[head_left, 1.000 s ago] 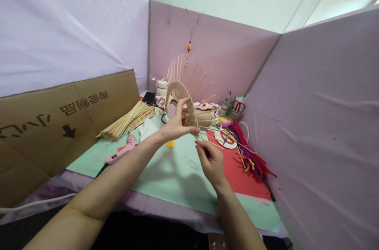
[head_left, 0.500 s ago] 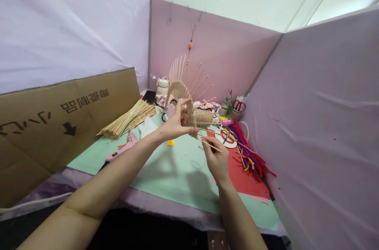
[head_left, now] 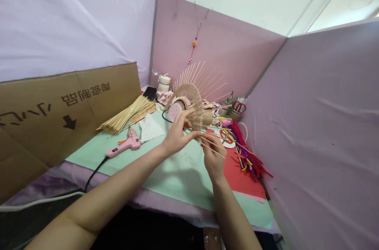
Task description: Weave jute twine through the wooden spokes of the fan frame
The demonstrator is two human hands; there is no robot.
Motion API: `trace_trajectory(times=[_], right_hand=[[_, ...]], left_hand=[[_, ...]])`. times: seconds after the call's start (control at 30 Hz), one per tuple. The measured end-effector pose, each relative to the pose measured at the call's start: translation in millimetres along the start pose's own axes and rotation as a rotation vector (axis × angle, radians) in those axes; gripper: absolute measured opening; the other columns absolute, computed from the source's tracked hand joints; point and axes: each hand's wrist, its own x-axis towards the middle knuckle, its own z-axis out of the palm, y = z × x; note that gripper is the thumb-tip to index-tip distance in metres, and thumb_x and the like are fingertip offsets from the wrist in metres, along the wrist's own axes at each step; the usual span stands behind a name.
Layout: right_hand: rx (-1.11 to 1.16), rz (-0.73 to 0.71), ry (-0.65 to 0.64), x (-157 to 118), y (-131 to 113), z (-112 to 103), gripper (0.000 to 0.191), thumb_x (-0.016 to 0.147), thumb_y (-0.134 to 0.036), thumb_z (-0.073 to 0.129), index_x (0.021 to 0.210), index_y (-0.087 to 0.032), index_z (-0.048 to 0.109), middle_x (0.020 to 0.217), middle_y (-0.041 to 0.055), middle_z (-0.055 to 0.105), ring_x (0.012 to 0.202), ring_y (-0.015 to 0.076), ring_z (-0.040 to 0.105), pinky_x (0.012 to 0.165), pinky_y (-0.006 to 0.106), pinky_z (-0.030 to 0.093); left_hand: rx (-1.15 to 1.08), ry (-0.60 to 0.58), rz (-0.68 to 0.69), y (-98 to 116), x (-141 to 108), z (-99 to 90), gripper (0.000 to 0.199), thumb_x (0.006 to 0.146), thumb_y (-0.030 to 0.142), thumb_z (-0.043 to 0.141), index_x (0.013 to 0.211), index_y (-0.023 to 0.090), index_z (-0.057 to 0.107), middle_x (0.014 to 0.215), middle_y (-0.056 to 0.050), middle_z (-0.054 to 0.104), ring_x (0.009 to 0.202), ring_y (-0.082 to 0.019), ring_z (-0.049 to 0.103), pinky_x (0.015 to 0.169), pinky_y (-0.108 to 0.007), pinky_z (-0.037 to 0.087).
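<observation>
A curved tan band (head_left: 195, 96), with thin wooden sticks (head_left: 213, 81) fanning outward from its edge, is held up over the table. My left hand (head_left: 177, 133) grips its lower end, thumb on the near side and fingers behind the band. Close beside that thumb, my right hand (head_left: 213, 159) is closed in a pinch at one of the lowest sticks, where it meets the band. The fingertips partly cover that spot, and whether they also hold twine cannot be made out.
A pink glue gun (head_left: 127, 145) and a white cloth (head_left: 150, 128) lie left, near a bundle of bamboo sticks (head_left: 128, 114) and a cardboard sheet (head_left: 71, 104). Colourful pipe cleaners (head_left: 251, 159) rest on red paper (head_left: 237, 173) at right. A white jar (head_left: 164, 83) stands behind.
The band has turned so its sticks fan further right and lower. My right hand has shifted closer to my left thumb. The head view has moved slightly, showing more of the glue gun.
</observation>
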Motion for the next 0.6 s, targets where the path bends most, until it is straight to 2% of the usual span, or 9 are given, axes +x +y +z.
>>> trace_trajectory(times=[0.03,0.1,0.2,0.27,0.37,0.47,0.6], right_hand=[[0.02,0.031,0.0,-1.3,1.4,1.4,0.01,0.088,-0.028,0.063,0.089,-0.021,0.07,0.089,0.0059,0.07,0.076,0.0157,0.064,0.059,0.027,0.051],[0.047,0.083,0.003,-4.5,4.9,4.2,0.013,0.088,-0.03,0.063,0.09,-0.02,0.07,0.09,0.0065,0.07,0.071,0.015,0.063,0.051,0.024,0.048],[0.082,0.119,0.01,-8.6,10.3,7.8,0.015,0.087,-0.032,0.063,0.091,-0.02,0.071,0.094,0.0072,0.071,0.069,0.0142,0.063,0.05,0.024,0.049],[0.085,0.118,0.012,-10.3,12.9,9.1,0.014,0.086,-0.032,0.065,0.09,-0.021,0.071,0.095,0.007,0.071,0.074,0.0155,0.065,0.057,0.026,0.053],[0.047,0.105,0.011,-11.4,14.5,8.7,0.014,0.084,-0.033,0.067,0.089,-0.021,0.072,0.092,0.0073,0.072,0.083,0.0183,0.067,0.069,0.031,0.056],[0.024,0.112,-0.003,-11.8,14.1,7.0,0.016,0.084,-0.034,0.067,0.09,-0.02,0.072,0.093,0.0079,0.072,0.081,0.0186,0.067,0.068,0.032,0.056],[-0.029,0.091,-0.019,-11.4,8.1,5.7,0.017,0.085,-0.035,0.066,0.088,-0.019,0.072,0.09,0.0085,0.072,0.077,0.0187,0.067,0.068,0.033,0.056]], left_hand=[[0.007,0.078,0.006,-0.7,-9.4,4.1,0.05,0.083,0.033,0.068,0.128,0.023,0.049,0.117,-0.01,0.053,0.088,-0.016,0.058,0.083,-0.034,0.053],[0.049,0.136,0.08,-0.9,-27.0,10.5,0.028,0.09,0.026,0.057,0.118,0.022,0.054,0.117,-0.01,0.053,0.106,-0.02,0.056,0.093,-0.038,0.051],[0.142,0.113,0.258,0.3,-44.3,14.5,0.03,0.089,0.016,0.053,0.118,0.02,0.053,0.117,-0.011,0.055,0.116,-0.022,0.053,0.101,-0.043,0.046],[0.208,0.145,0.349,1.2,-48.1,14.9,0.035,0.083,0.015,0.059,0.118,0.02,0.053,0.114,-0.011,0.057,0.113,-0.023,0.054,0.099,-0.045,0.047],[0.293,0.255,0.399,2.1,-46.9,15.5,0.028,0.081,0.015,0.062,0.108,0.021,0.056,0.103,-0.007,0.061,0.103,-0.022,0.058,0.093,-0.042,0.05],[0.323,0.302,0.421,2.4,-44.8,16.3,0.019,0.083,0.013,0.061,0.099,0.021,0.057,0.096,-0.006,0.064,0.097,-0.019,0.061,0.087,-0.038,0.053],[0.348,0.323,0.472,0.6,-44.9,17.0,0.019,0.081,0.011,0.063,0.095,0.022,0.056,0.091,-0.005,0.065,0.092,-0.018,0.063,0.085,-0.037,0.055]])
